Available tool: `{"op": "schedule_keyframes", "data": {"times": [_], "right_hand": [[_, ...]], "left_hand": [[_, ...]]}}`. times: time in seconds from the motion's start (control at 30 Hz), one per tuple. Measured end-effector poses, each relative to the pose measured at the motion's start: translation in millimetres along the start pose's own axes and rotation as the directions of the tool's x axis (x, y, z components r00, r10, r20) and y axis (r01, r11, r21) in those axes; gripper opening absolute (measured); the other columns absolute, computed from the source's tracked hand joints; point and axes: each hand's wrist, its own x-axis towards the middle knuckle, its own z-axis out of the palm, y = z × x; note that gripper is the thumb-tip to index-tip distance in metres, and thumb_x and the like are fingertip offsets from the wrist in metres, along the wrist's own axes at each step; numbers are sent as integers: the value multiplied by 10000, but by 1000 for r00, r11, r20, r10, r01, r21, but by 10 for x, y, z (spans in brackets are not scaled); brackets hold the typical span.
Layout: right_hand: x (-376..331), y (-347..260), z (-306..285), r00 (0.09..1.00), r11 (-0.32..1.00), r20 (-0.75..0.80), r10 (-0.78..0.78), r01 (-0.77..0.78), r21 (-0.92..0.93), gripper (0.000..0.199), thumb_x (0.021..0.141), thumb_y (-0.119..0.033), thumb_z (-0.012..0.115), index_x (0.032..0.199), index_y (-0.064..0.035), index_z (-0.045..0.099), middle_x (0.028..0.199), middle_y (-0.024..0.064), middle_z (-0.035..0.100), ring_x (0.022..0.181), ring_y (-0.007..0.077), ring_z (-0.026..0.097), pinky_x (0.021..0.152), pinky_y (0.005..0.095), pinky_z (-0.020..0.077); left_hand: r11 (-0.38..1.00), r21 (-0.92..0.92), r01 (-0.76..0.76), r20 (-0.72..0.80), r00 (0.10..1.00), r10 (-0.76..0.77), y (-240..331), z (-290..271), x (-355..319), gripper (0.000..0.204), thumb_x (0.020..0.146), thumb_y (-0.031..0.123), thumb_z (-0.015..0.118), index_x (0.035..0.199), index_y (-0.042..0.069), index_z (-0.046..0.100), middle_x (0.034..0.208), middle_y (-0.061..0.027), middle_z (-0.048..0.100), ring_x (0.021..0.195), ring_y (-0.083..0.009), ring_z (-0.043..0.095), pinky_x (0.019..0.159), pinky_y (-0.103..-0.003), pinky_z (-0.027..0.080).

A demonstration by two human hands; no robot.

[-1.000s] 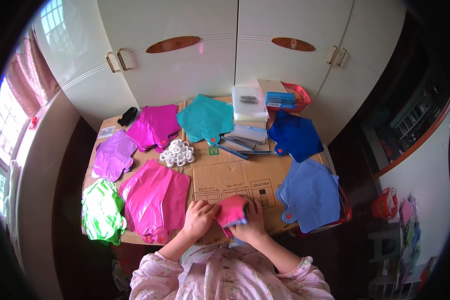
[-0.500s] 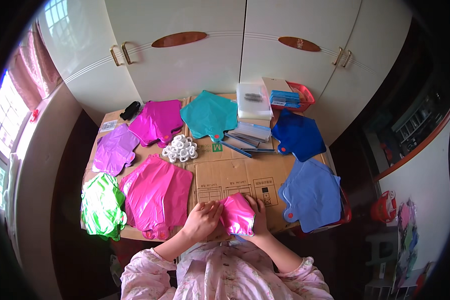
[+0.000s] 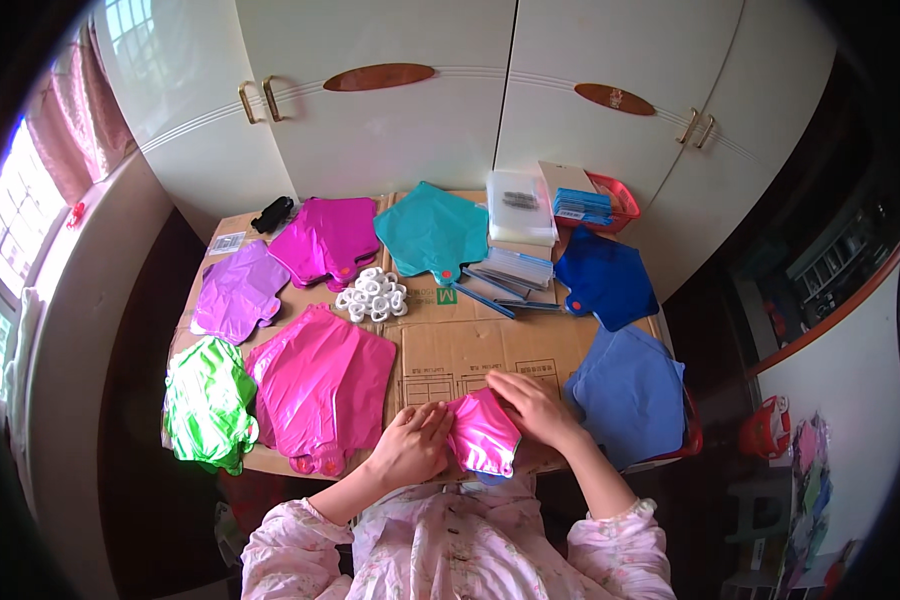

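Note:
A folded pink foil balloon (image 3: 483, 436) lies at the near edge of a cardboard-covered table (image 3: 470, 345). My left hand (image 3: 412, 446) presses its left side with curled fingers. My right hand (image 3: 532, 405) lies on its upper right corner, fingers pointing left. Both hands hold the folded piece down between them.
Stacks of flat foil balloons lie around: pink (image 3: 322, 385), green (image 3: 208, 402), lilac (image 3: 233, 297), magenta (image 3: 325, 240), teal (image 3: 430, 230), dark blue (image 3: 605, 280), light blue (image 3: 630, 395). White plastic rings (image 3: 372, 294), clear bags (image 3: 520, 205), a red basket (image 3: 610, 203) and white cupboard doors (image 3: 410, 110) stand behind.
The pink balloon has been folded smaller and pressed down; my hands shifted slightly around it at the table's near edge.

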Motion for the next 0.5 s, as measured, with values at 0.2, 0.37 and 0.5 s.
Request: {"op": "schedule_keyframes", "data": {"times": [0.2, 0.37, 0.5], "right_hand": [[242, 171, 195, 945, 939, -49, -323, 314, -139, 285, 823, -90, 552, 1075, -92, 687, 1139, 42, 664, 1088, 183, 618, 921, 313, 496], [236, 235, 235, 935, 925, -3, -354, 350, -148, 283, 829, -100, 554, 1080, -91, 685, 1151, 36, 660, 1099, 168, 611, 931, 313, 490], [241, 211, 218, 942, 934, 19, -335, 335, -127, 308, 841, -109, 538, 1121, -94, 665, 1185, 45, 643, 1142, 185, 585, 976, 333, 461]], "left_hand": [[1000, -22, 6, -6, 1000, -6, -7, 20, -18, 581, 751, 258, 609, 1265, -4, 534, 1271, -156, 556, 1193, -263, 497, 960, -405, 395], [1000, 1, -3, 13, 1000, 3, -17, 11, -35, 566, 776, 277, 605, 1262, -4, 539, 1275, -156, 555, 1197, -262, 495, 963, -402, 391], [1000, 22, -14, 19, 1000, 13, -8, -24, -34, 537, 813, 295, 600, 1255, -7, 544, 1271, -158, 556, 1192, -263, 499, 954, -400, 398]]}}
